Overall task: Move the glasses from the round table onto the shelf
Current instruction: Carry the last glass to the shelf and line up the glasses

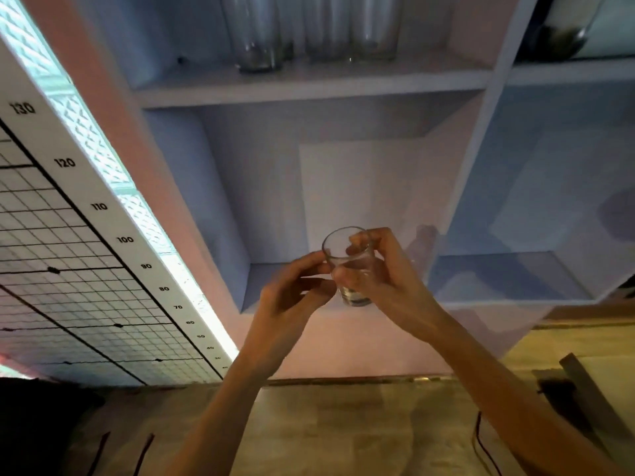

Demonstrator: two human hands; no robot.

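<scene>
A small clear drinking glass (347,259) is held upright in the air in front of the lower middle compartment of a white shelf unit (309,91). My right hand (388,273) wraps around it, thumb and fingers on its wall. Fingertips of my left hand (295,286) touch the glass's left side; whether they grip it I cannot tell. Several tall clear glasses (309,29) stand on the upper shelf board. The compartment floor (261,276) lies just behind my hands. The round table is out of view.
A white board with a measuring grid and numbers (86,235) leans at the left, next to a lit glass-block strip (103,149). A dark-bottomed vase (563,32) stands in the upper right compartment. A wooden floor (343,424) with thin cables lies below.
</scene>
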